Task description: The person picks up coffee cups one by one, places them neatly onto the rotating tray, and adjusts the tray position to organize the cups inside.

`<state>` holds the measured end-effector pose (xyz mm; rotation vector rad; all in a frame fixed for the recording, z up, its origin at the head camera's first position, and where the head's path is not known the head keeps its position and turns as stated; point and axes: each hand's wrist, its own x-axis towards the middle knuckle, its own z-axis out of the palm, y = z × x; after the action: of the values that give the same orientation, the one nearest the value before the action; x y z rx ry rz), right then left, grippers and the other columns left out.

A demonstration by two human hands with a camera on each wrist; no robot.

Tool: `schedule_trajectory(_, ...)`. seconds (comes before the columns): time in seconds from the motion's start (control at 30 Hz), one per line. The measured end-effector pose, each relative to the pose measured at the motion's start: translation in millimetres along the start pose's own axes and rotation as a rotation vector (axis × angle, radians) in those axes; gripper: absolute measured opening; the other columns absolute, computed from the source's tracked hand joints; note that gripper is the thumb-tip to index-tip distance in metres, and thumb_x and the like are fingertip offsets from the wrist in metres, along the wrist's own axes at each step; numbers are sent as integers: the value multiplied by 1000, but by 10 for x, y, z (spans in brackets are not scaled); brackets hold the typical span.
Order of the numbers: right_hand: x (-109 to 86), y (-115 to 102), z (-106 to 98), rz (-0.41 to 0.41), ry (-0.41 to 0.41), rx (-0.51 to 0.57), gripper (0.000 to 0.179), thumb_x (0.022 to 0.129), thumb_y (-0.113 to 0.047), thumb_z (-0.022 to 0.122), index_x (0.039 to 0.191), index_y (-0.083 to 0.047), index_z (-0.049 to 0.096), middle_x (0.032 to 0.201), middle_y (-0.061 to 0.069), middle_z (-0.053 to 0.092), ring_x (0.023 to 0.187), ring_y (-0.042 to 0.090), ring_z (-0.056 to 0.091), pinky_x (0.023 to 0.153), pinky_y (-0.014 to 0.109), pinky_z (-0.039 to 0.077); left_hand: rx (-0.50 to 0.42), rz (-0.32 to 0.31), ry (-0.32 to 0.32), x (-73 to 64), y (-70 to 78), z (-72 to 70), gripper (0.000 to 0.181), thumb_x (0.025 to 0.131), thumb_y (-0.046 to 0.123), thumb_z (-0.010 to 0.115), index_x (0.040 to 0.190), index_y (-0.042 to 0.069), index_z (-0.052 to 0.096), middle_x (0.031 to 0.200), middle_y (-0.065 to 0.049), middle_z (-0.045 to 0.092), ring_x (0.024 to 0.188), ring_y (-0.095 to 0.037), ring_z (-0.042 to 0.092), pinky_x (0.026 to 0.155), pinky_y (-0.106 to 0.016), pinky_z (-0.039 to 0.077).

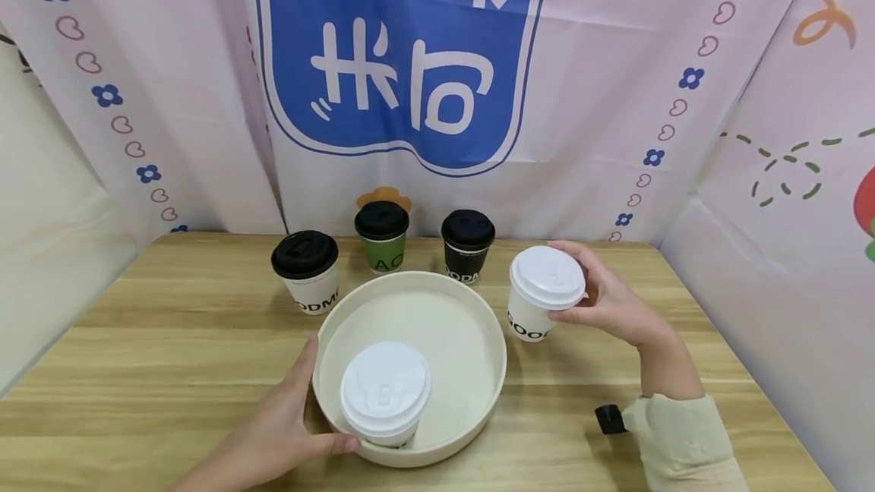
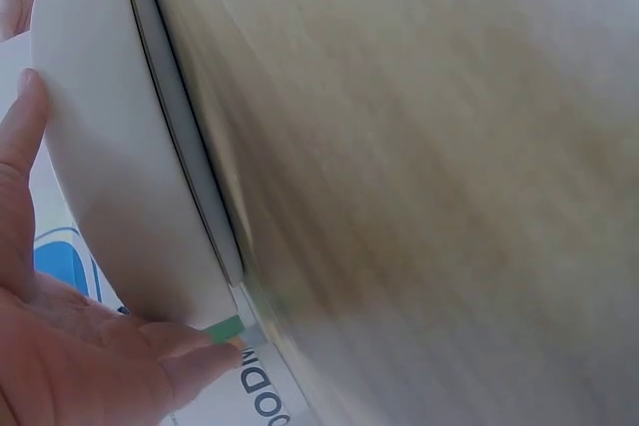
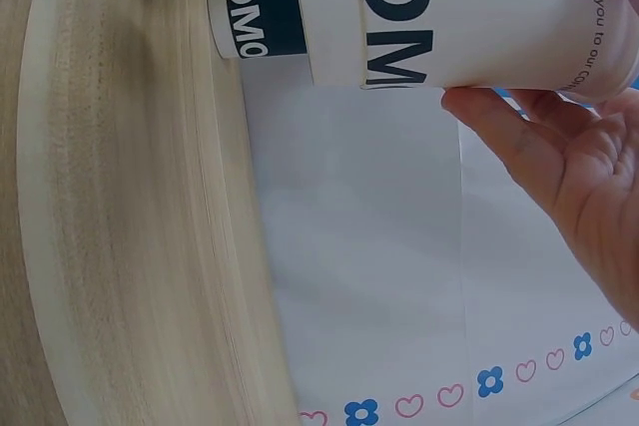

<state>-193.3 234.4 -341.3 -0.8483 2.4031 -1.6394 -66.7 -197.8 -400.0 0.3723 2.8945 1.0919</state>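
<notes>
My left hand (image 1: 276, 427) holds the round cream tray (image 1: 465, 340) at its near left side, thumb at the front rim and a finger along the left wall. Inside the tray, near that thumb, stands a paper cup with a white lid (image 1: 386, 386). To the tray's right, my right hand (image 1: 611, 302) grips a second white-lidded paper cup (image 1: 529, 321) from its right side. Large dark letters show on this cup (image 3: 479, 17) in the right wrist view. Whether its base touches the table cannot be told.
Behind the tray stand a white cup with a black lid (image 1: 313, 291), a green cup (image 1: 383, 253) and a black cup (image 1: 466, 258). A printed cloth (image 1: 588, 97) hangs at the table's back edge. A small black object (image 1: 611, 419) is by the right sleeve (image 1: 683, 431).
</notes>
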Motion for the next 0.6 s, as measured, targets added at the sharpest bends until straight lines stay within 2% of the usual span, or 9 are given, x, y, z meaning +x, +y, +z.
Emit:
schedule_trajectory(0.3,-5,1,2,4,4,-9,93,76,4,81,151,-6,27,138,-4,49,121,7,52,90,33,55,15,2,-43,46,-72,-48,143,64,60,85,157,-3,-2,160,-34,14,143,-51,28,110,-64,33)
schedule_trajectory(0.5,-5,0,2,1,4,0,92,77,5,80,151,-7,27,137,-5,50,120,7,53,89,33,56,45,55,-41,85,-128,-93,144,61,60,87,158,-2,-1,158,-34,22,139,-52,37,107,-65,38)
schedule_trajectory(0.6,-4,-5,0,-3,6,1,91,77,5,80,151,-8,28,137,-6,50,121,7,53,89,33,56,10,96,-62,123,-167,-134,143,62,55,88,159,2,-2,160,-31,20,140,-52,35,106,-67,37)
